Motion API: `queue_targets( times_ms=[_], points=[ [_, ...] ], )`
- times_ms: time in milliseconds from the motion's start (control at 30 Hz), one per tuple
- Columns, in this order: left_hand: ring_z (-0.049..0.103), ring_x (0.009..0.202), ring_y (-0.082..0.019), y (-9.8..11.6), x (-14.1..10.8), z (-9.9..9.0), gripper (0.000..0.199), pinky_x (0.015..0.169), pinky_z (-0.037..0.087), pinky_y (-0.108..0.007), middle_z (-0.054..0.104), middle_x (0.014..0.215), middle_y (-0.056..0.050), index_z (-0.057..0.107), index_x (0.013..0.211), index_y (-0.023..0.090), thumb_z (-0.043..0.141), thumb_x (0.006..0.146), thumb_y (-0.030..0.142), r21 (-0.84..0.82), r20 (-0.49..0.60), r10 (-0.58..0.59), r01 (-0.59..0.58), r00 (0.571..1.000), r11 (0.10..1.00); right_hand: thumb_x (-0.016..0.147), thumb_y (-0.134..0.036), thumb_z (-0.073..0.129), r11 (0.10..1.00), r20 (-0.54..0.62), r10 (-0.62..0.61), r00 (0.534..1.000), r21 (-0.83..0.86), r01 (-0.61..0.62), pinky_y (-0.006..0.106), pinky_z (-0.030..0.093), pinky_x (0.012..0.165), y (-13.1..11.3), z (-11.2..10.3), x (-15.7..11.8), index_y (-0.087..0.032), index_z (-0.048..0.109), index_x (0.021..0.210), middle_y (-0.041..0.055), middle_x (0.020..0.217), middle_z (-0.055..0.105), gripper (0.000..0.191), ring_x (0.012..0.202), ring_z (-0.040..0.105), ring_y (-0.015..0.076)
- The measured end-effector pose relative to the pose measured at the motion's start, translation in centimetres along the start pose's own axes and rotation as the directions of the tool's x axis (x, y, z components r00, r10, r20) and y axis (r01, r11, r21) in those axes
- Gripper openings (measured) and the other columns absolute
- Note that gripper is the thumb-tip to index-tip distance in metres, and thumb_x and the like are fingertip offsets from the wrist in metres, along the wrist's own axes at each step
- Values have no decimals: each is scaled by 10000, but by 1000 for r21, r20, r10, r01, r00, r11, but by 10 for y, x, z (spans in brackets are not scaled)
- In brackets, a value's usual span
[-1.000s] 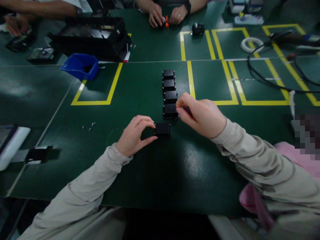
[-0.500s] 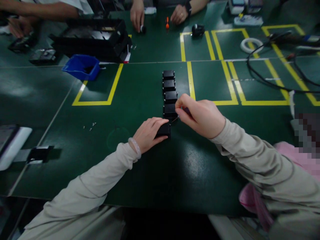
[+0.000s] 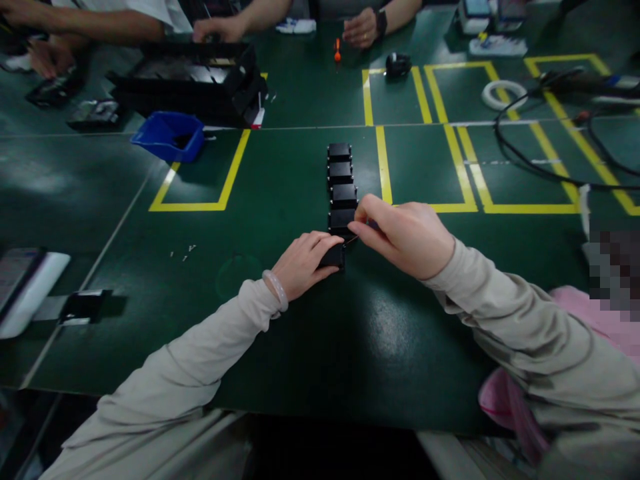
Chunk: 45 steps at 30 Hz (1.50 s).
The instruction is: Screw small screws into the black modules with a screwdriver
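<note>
My left hand (image 3: 305,265) grips a small black block (image 3: 334,256) on the green table, thumb on the near side and fingers over the far side. My right hand (image 3: 407,233) is closed around a thin tool (image 3: 353,239), whose thin shaft points at the block's right end; its handle is mostly hidden by the fingers. Beyond the held block, several like black blocks (image 3: 343,195) stand in a column leading away from me, with small shiny bits at their sides. The nearest of these is close to my right fingertips.
A blue bin (image 3: 170,137) and black trays (image 3: 185,83) lie at the back left. Tiny pieces (image 3: 189,250) are scattered left of my left hand. Yellow tape, a white ring (image 3: 504,95) and a black cable (image 3: 520,150) are at right. Other people's hands (image 3: 361,29) work across the table.
Across the table, a person's hand has moved left to the black trays, and the small dark item by it is gone from its spot. My hands keep their holds, with the view slightly shifted.
</note>
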<state>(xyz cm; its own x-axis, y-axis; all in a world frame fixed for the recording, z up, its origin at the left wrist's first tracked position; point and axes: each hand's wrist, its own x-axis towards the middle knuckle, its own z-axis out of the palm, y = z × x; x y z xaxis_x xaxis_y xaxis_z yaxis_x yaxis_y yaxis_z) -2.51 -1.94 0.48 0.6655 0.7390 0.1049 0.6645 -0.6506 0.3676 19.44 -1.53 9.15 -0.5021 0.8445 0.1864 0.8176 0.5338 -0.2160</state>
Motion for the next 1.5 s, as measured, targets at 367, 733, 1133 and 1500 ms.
queue_targets(
  times_ms=[367, 733, 1133, 1500],
  points=[
    [539, 1108, -293, -1, 0, 0, 491, 979, 468, -458, 567, 1237, -141, 457, 1348, 142, 608, 919, 328, 4, -15, 33, -33, 999, 999, 982, -345, 393, 1000, 9, 3, 1000, 17, -3, 242, 267, 554, 1, 1, 1, -161, 578, 1026, 23, 684, 648, 265, 558, 553, 139],
    [542, 1086, -293, -2, 0, 2, 502, 950, 473, -450, 578, 1215, -146, 443, 1359, 130, 598, 926, 330, 40, -33, 58, -57, 998, 998, 981, -376, 394, 1000, -10, -6, 1000, 1, 6, 245, 251, 536, 1, 2, 0, -168, 600, 996, 9, 635, 610, 294, 538, 528, 140],
    [542, 1105, -291, -3, 0, 3, 491, 966, 468, -458, 576, 1231, -146, 432, 1359, 136, 582, 934, 330, 29, -32, 67, -66, 997, 997, 979, -337, 402, 1000, 13, -2, 1000, 19, 2, 236, 268, 547, 0, 2, 1, -162, 589, 1035, 19, 685, 639, 262, 556, 539, 133],
    [539, 1113, -290, -4, -1, 4, 494, 961, 467, -453, 579, 1236, -153, 424, 1362, 125, 571, 941, 339, 33, -48, 89, -87, 995, 996, 968, -307, 415, 999, 18, -9, 1000, 42, 8, 240, 279, 550, 1, 1, 1, -159, 577, 1065, 17, 690, 635, 241, 552, 533, 137]
  ],
)
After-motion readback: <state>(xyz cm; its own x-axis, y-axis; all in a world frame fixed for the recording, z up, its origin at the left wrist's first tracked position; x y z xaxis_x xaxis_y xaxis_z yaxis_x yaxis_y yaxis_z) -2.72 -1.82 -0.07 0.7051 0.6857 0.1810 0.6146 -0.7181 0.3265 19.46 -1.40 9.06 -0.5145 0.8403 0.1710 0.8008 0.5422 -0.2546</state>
